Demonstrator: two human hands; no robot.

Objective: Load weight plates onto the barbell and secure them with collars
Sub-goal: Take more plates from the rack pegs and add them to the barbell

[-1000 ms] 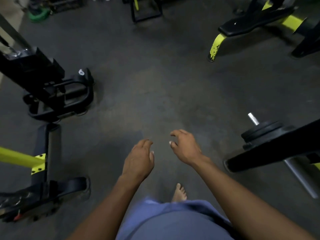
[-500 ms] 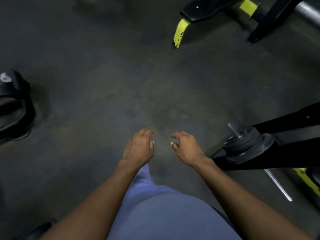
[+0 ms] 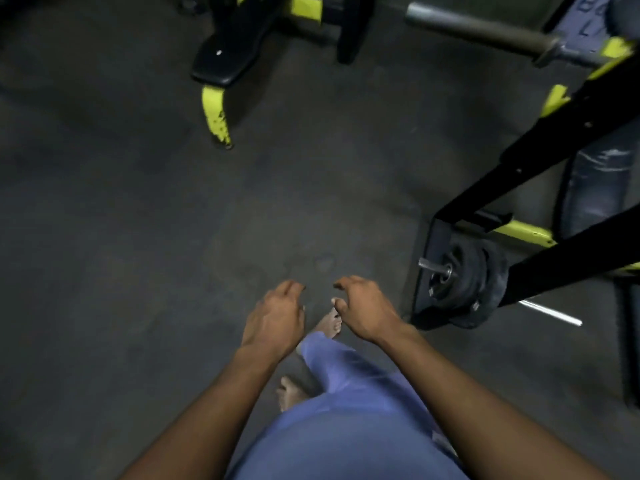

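Observation:
My left hand [image 3: 275, 318] and my right hand [image 3: 367, 311] hang side by side in front of me, palms down, fingers loosely curled and holding nothing. To the right of my right hand, black weight plates [image 3: 464, 284] sit stacked on a short steel peg [image 3: 433, 266] of a black rack. At the top right a steel barbell [image 3: 485, 31] rests across a stand, its sleeve end bare. No collar shows.
A black and yellow bench foot [image 3: 216, 114] stands on the dark floor ahead. The black rack frame [image 3: 540, 150] slants across the right side, with a person's jeans leg [image 3: 595, 174] behind it. My bare feet [image 3: 330, 323] and blue trousers are below.
The view has swung right and I have stepped forward: the plates and rack now sit closer at the right, and the barbell has come into view. Both hands stay empty.

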